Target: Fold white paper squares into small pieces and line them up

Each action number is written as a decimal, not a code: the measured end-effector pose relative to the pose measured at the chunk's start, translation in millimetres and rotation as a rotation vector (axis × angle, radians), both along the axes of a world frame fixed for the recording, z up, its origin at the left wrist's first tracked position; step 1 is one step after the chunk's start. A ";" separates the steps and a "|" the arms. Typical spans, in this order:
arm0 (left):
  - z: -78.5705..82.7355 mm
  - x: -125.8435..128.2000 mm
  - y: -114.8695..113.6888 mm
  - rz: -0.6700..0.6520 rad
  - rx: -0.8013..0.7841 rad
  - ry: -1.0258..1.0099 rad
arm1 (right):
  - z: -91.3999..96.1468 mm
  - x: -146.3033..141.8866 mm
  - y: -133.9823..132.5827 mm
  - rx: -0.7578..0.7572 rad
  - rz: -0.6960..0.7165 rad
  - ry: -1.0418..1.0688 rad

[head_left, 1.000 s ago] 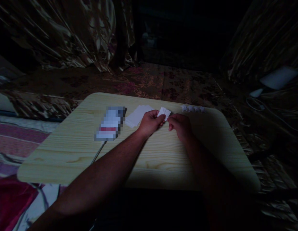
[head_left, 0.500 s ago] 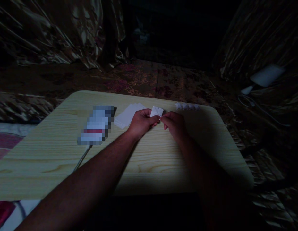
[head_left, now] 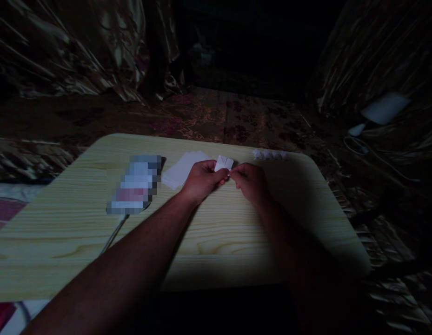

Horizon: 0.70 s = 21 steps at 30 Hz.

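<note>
A small square of folded white paper (head_left: 224, 162), with crease lines on its face, is held above the table. My left hand (head_left: 204, 180) grips its left and lower side, the thumb lying across the bottom edge. At the lower right corner, my right hand (head_left: 249, 180) pinches the folded paper between thumb and finger. Behind my left hand lies a fanned stack of white paper sheets (head_left: 182, 168). Several small folded paper pieces (head_left: 269, 154) sit in a row near the table's far edge, beyond my right hand.
A blurred-out phone-like device (head_left: 135, 184) lies on the wooden table (head_left: 72, 195) to the left, with a white cable (head_left: 113, 235) running from it. Past the table's right side stands a white lamp (head_left: 385, 108). Dark curtains (head_left: 107, 51) hang behind.
The view has shifted slightly, so the table and device appear a little further left and lower. Both hands keep their hold on the folded paper, with barely any movement.
</note>
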<state>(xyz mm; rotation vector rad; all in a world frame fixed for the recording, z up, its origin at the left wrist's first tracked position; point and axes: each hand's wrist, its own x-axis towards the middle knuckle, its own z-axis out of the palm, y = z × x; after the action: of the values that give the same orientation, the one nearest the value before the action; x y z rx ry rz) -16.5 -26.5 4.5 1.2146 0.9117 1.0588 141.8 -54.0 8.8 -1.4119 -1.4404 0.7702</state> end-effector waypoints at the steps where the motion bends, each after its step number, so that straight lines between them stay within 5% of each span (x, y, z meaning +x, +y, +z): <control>1: 0.0 -0.1 -0.1 -0.001 0.001 -0.002 | -1.5 0.3 0.2 0.011 -0.002 -0.015; 9: -0.9 -2.1 0.8 -0.025 -0.002 0.018 | -3.4 -0.4 0.1 0.038 -0.014 -0.035; 21: 7.0 -6.0 1.6 -0.087 -0.085 -0.084 | 0.7 3.5 -1.1 -0.017 0.151 0.140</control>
<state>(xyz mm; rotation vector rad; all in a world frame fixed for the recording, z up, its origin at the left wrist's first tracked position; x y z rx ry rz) -22.5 -24.9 11.6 1.1213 0.8240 0.9845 145.3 -55.1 9.5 -1.2468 -1.4448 0.9600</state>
